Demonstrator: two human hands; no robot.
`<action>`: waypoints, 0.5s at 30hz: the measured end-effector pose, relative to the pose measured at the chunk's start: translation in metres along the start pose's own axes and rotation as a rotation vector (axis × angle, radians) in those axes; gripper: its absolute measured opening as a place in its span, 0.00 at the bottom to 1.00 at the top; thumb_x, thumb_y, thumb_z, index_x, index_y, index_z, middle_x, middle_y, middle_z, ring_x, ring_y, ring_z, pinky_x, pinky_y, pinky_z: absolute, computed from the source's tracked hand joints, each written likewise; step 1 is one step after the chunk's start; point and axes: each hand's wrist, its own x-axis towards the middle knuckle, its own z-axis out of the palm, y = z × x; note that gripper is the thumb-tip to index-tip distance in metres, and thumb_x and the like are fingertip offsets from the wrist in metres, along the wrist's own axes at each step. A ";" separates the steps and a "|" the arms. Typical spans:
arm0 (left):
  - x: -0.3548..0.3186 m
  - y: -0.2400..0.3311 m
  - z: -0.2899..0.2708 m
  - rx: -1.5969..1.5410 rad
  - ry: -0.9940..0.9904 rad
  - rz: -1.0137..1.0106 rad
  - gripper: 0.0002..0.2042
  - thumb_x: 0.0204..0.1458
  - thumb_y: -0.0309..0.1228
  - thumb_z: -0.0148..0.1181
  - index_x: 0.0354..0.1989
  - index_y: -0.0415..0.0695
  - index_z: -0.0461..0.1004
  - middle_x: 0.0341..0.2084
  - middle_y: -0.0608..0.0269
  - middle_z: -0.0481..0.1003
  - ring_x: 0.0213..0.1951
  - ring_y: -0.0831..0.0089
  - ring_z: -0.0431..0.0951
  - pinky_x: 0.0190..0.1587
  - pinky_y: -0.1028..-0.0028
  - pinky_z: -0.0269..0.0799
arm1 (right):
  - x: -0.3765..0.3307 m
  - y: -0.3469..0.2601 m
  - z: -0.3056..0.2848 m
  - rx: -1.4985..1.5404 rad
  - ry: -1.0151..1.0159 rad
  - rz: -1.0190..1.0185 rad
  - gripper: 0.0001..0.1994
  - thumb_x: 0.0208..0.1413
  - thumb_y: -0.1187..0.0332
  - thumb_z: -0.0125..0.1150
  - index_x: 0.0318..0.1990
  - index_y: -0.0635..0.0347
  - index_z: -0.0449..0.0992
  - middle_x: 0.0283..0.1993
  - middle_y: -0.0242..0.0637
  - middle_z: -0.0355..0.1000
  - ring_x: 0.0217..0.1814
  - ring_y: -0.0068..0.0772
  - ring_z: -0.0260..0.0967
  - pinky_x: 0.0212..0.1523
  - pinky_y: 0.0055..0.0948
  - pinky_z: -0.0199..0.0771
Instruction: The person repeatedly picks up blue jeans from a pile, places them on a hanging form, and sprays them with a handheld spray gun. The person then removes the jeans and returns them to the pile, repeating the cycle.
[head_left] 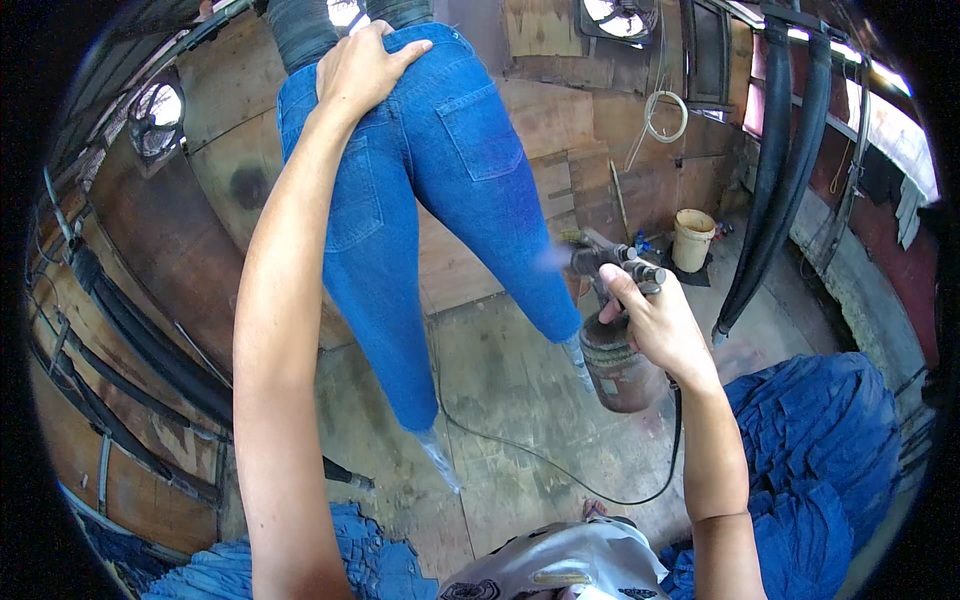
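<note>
A pair of blue jeans (pixel 470 170) hangs in front of me, back pockets facing me, on a dark form at the waist. Clear, plastic-like ends (pixel 436 458) poke out of the leg openings. My left hand (pixel 365 65) grips the waistband at the top centre, thumb stretched across the denim and fingers partly hidden over the edge. In my right hand (pixel 645 310) is a spray gun (pixel 610 385) with a cup below it, its nozzle toward the right leg. A faint bluish mist shows between nozzle and leg. Purplish tint covers part of the right pocket and thigh.
A hose (pixel 560 462) runs from the spray gun across the floor. Heaps of denim lie at lower right (pixel 815 450) and lower left (pixel 370 550). Dark hanging tubes (pixel 775 180) stand at the right, and a stained bucket (pixel 692 240) is by the back wall.
</note>
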 end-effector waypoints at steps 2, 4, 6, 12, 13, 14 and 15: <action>0.003 0.010 0.002 0.063 0.029 0.008 0.32 0.51 0.59 0.62 0.50 0.40 0.79 0.38 0.43 0.82 0.43 0.52 0.83 0.47 0.56 0.77 | 0.003 -0.006 0.002 0.101 0.058 -0.141 0.20 0.67 0.58 0.57 0.57 0.65 0.74 0.27 0.28 0.70 0.26 0.17 0.64 0.31 0.21 0.67; 0.006 0.019 0.007 0.128 -0.009 -0.029 0.27 0.53 0.55 0.63 0.45 0.39 0.81 0.38 0.45 0.82 0.42 0.52 0.83 0.45 0.56 0.77 | 0.006 -0.014 0.003 0.254 0.128 -0.298 0.22 0.67 0.60 0.57 0.64 0.62 0.70 0.27 0.25 0.72 0.24 0.13 0.62 0.26 0.17 0.63; 0.010 0.026 0.010 0.161 -0.071 -0.071 0.26 0.53 0.54 0.64 0.42 0.39 0.81 0.38 0.46 0.82 0.42 0.52 0.83 0.45 0.57 0.77 | 0.010 -0.020 0.005 0.385 0.178 -0.334 0.21 0.68 0.57 0.56 0.61 0.63 0.72 0.27 0.27 0.74 0.19 0.09 0.59 0.18 0.15 0.57; 0.018 0.044 0.012 0.210 -0.203 -0.131 0.24 0.56 0.50 0.61 0.44 0.38 0.80 0.41 0.44 0.81 0.44 0.49 0.83 0.48 0.55 0.77 | 0.040 0.014 0.025 0.213 0.142 -0.292 0.20 0.68 0.53 0.54 0.54 0.60 0.75 0.21 0.30 0.71 0.13 0.13 0.58 0.13 0.17 0.54; 0.018 0.044 0.011 0.243 -0.211 -0.109 0.21 0.57 0.47 0.60 0.44 0.39 0.81 0.42 0.46 0.81 0.45 0.52 0.83 0.49 0.57 0.76 | 0.043 0.025 0.030 0.204 0.096 -0.278 0.19 0.68 0.55 0.54 0.52 0.62 0.76 0.23 0.30 0.72 0.17 0.15 0.62 0.18 0.20 0.60; 0.019 0.045 0.011 0.268 -0.220 -0.096 0.18 0.58 0.44 0.60 0.44 0.41 0.82 0.43 0.49 0.81 0.47 0.54 0.83 0.49 0.58 0.76 | 0.047 0.035 0.038 0.173 0.068 -0.211 0.19 0.68 0.56 0.55 0.53 0.62 0.76 0.25 0.30 0.72 0.20 0.16 0.65 0.21 0.22 0.62; 0.020 0.044 0.009 0.284 -0.252 -0.079 0.16 0.59 0.42 0.59 0.43 0.42 0.83 0.45 0.51 0.81 0.48 0.57 0.83 0.50 0.59 0.76 | 0.050 0.044 0.043 0.132 0.035 -0.145 0.19 0.67 0.57 0.56 0.54 0.63 0.76 0.26 0.30 0.72 0.23 0.18 0.68 0.24 0.24 0.65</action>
